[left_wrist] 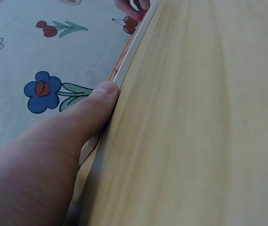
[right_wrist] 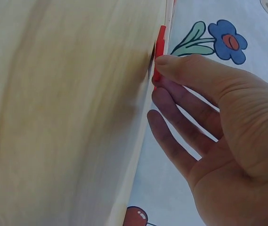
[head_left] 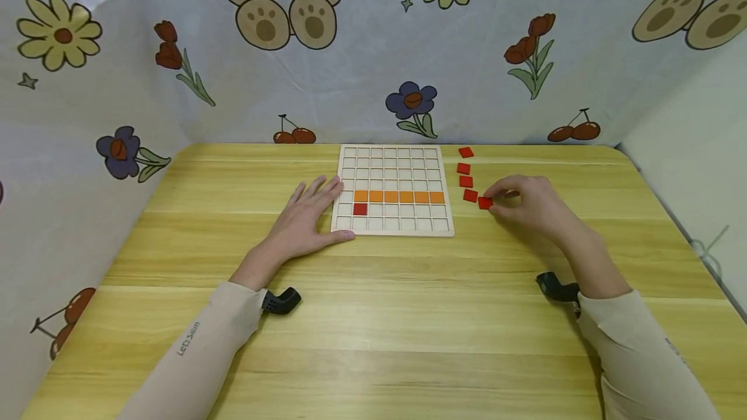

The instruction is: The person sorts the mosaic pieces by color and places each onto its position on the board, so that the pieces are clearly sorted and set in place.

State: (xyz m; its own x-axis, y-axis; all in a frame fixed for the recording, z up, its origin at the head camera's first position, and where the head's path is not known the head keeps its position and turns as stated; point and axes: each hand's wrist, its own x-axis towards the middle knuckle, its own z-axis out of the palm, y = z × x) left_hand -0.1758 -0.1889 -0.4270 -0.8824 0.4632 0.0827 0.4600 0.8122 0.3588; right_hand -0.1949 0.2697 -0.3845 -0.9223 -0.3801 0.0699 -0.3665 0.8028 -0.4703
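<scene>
A pale wooden grid board (head_left: pixel 393 224) lies flat on the table, with a row of orange square tiles (head_left: pixel 391 197) across it and one red tile (head_left: pixel 360 209) below the row's left end. Fingers spread, my left hand (head_left: pixel 303 219) rests at the board's left side, its thumb on the lower left corner. To the right of the board, my right hand (head_left: pixel 533 209) pinches a red square tile (right_wrist: pixel 160 49) between thumb and fingertips. Several more red tiles (head_left: pixel 465 181) lie in a loose column between the board and that hand.
The wooden table (head_left: pixel 373 329) extends toward me in front of the board. A patterned cloth (head_left: pixel 350 76) hangs behind the table's back edge and down the left side. A white surface (head_left: pixel 694 148) borders the table on the right. Both wrists carry black camera mounts (head_left: pixel 282 301).
</scene>
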